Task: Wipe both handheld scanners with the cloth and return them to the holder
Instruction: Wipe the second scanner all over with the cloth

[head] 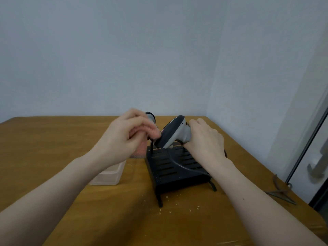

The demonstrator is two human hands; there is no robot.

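gripping a grey handheld scanner by its handle, the right hand holds it tilted above the black slotted holder, dark head end pointing left and slightly down. fingers wrap the handle; thumb side sits near the upper back of the scanner body. a dark cable runs from the scanner down across the holder's top.

left hand is raised just left of the scanner head, fingers curled around a pink cloth. bunched cloth sits at the fingertips, touching or almost touching the scanner's dark face; exact contact cannot be told through the blur. more pink cloth hangs below the palm.

second scanner shows only as a grey, dark-rimmed top behind the left hand, at the far left of the holder beside an upright black rod; how it is seated is hidden.

holder stands on a wooden table, on thin black legs. a translucent plastic box sits just left of it, partly under the left forearm. small pale crumbs lie scattered on the table in front of the holder. a thin metal hanger lies near the table's right edge.
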